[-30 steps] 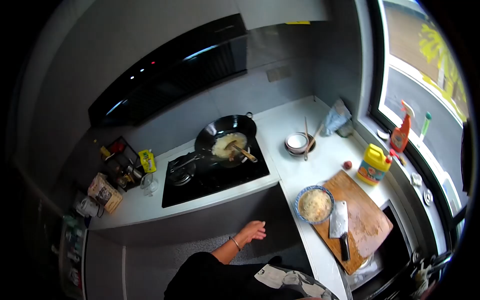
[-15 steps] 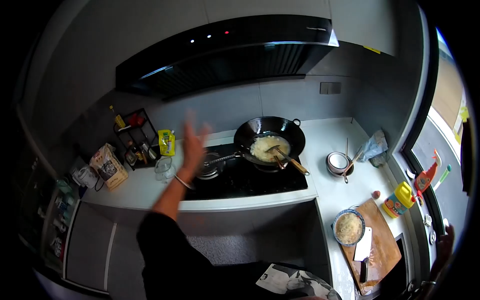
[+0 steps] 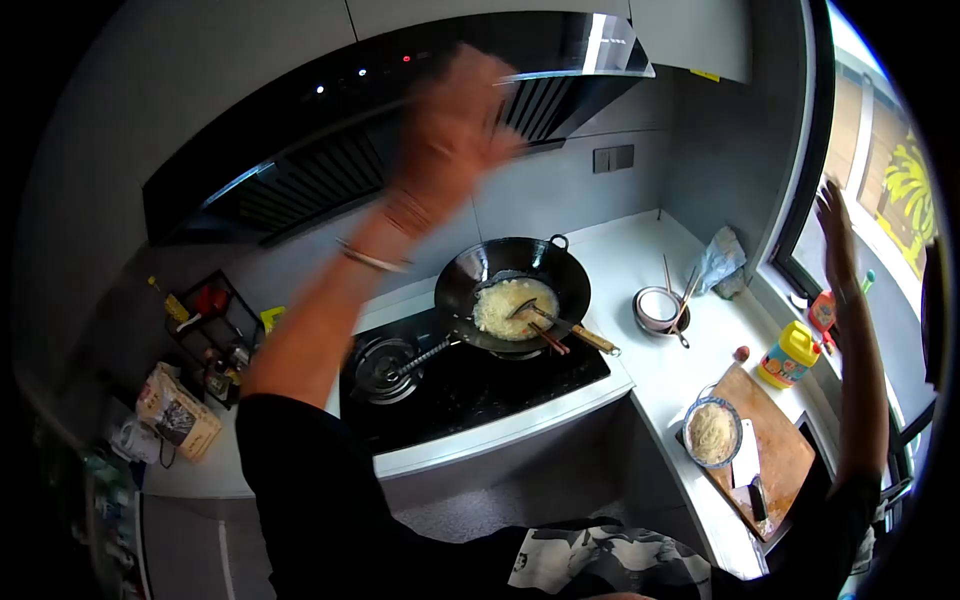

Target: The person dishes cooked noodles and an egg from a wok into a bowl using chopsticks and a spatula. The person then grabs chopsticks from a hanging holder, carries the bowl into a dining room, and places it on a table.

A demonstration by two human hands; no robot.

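Observation:
My left hand (image 3: 455,125), slightly blurred, is raised in front of the black range hood (image 3: 330,165). It is open, its thumb apart, with nothing in it. At the far right my right hand (image 3: 832,225) is held up by the window, open with fingers stretched upward and empty. Below the left hand, a black wok (image 3: 460,280) sits on the stove (image 3: 480,395). Pale, wet food (image 3: 500,307) lies in it. A wooden-handled spatula (image 3: 585,335) and a pair of chopsticks (image 3: 550,341) rest in the wok, their handles over its near rim.
On the right counter stand stacked bowls (image 3: 658,306), a yellow jug (image 3: 790,355) and a cutting board (image 3: 775,430) bearing a cleaver (image 3: 746,455). A patterned bowl (image 3: 713,434) of pale food overlaps the board. At left are a spice rack (image 3: 210,325) and a paper bag (image 3: 178,410).
My left hand has risen from above the left burner to in front of the range hood. My right hand has risen from the lower right edge to beside the window. The view has shifted.

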